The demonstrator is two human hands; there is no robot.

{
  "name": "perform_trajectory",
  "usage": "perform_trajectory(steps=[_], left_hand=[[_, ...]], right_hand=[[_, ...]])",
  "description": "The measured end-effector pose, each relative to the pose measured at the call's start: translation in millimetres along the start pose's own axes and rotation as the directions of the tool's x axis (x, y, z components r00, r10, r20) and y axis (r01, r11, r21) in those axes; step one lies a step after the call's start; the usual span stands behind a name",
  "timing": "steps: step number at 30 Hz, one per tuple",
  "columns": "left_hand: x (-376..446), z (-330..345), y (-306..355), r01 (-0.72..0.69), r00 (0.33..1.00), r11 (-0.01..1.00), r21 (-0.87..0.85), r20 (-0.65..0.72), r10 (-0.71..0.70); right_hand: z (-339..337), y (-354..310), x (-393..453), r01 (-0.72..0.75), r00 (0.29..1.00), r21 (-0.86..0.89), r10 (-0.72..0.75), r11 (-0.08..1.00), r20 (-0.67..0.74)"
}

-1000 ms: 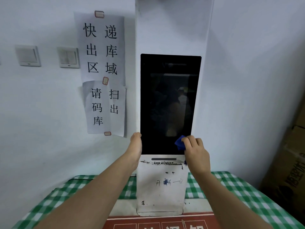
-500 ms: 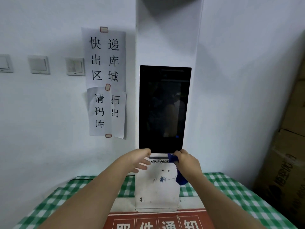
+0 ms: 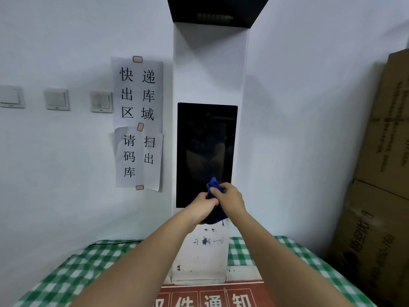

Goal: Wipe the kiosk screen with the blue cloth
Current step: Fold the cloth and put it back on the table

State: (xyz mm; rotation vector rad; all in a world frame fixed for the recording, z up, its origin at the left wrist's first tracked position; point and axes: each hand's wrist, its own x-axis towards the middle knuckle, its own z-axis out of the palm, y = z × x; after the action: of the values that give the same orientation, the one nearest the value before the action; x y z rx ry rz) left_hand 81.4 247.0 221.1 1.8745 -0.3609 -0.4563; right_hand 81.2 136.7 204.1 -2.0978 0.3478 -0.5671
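Far to the left of the fingers, 3 wall switches (image 3: 57,99) sit in a row on the pale wall. Nearer, still left of and above the fingers, 2 paper notices (image 3: 138,122) with large black characters hang one over the other, held by small red-edged tape tabs.

The left hand (image 3: 204,207) comes in from the lower left, its fingers curled around the lower part of the blue cloth (image 3: 215,214); how tightly it holds cannot be told, since the cloth covers the fingertips. The right hand (image 3: 230,199) meets it from the lower right, its fingers (image 3: 215,190) bent over the upper part of the cloth and pinching it, so that 1 bunched tip of cloth stands just above the knuckles and the rest hangs below both hands.

The cloth lies in front of the bottom edge of the dark kiosk screen (image 3: 207,151), which rises directly above the fingers; whether the cloth touches the glass cannot be told. The white kiosk body (image 3: 210,67) runs upward to a black hood (image 3: 218,9). Below the fingers, the kiosk's white lower panel (image 3: 202,255) carries scuffs and pen marks. It stands on a green-checked tablecloth (image 3: 73,271), with a red sign (image 3: 212,295) at the near edge.

Well to the right of the fingers, stacked cardboard boxes (image 3: 380,173) stand against the wall.
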Motion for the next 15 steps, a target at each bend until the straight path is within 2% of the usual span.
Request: perform_trajectory(steps=[3, 5, 12, 15], left_hand=[[-9, 3, 7, -0.016, 1.000, 0.995, -0.098, -0.017, 0.015], [-14, 2, 10, -0.030, 0.999, 0.991, -0.127, -0.027, 0.026], [-22, -3, 12, -0.179, 0.980, 0.978, -0.107, -0.106, 0.168], [-30, -4, 13, -0.210, 0.975, 0.973, -0.098, -0.100, 0.200]], right_hand=[[-8, -9, -6, -0.129, 0.990, 0.243, 0.113, 0.962, 0.078], [-15, -15, -14, -0.172, 0.984, 0.336, 0.143, 0.926, 0.108], [-35, -32, -49, -0.145, 0.987, 0.324, 0.115, 0.935, 0.110], [-39, -37, -61, -0.106, 0.994, 0.273, 0.097, 0.956, 0.048]])
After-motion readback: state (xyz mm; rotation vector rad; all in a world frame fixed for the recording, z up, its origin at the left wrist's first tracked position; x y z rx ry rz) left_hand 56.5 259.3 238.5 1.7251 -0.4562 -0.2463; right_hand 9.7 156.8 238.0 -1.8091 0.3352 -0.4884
